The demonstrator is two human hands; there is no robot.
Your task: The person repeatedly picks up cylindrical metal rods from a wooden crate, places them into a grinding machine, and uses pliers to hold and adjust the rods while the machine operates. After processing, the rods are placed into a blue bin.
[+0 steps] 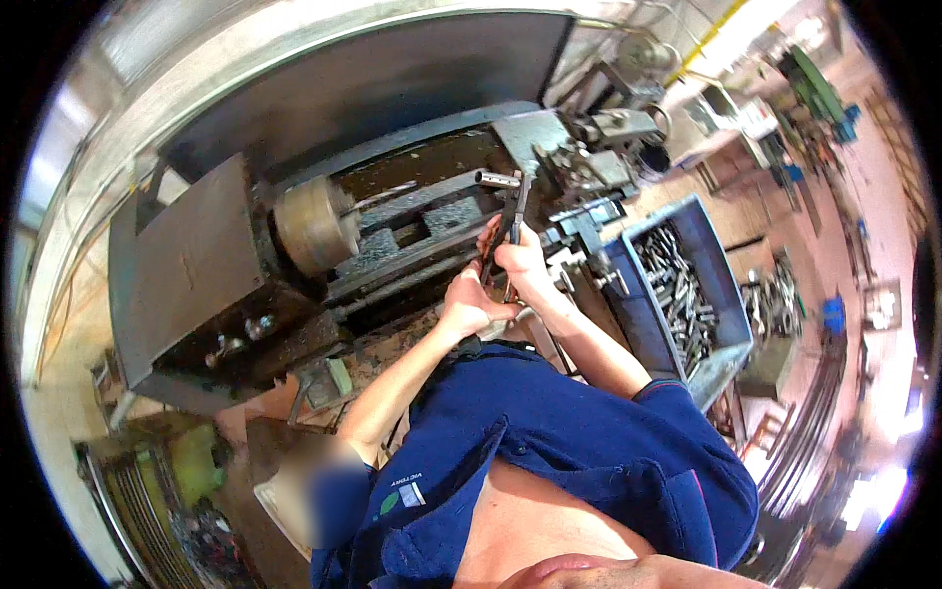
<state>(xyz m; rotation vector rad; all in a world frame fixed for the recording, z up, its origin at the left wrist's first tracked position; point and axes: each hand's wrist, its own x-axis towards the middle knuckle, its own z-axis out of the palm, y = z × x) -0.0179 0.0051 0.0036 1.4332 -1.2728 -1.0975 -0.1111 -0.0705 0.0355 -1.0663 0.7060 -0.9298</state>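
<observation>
Both my hands are together over the front of a lathe bed, around a long dark tool that looks like a caliper (503,228). My right hand (522,261) is wrapped round its middle. Lower down, my left hand (471,302) closes round the near end, its thumb pointing right. At the tool's far end, a short shiny metal tube (497,180) sticks out to the left, against the jaws. Whether the jaws grip it is too small to tell. My fingers partly hide the tool's body.
The lathe's round chuck (316,224) and headstock (201,280) stand left, with metal chips on the bed (432,231). At right are the carriage handles (589,231) and a blue bin (738,312) full of metal parts. A dark splash guard (392,83) rises behind.
</observation>
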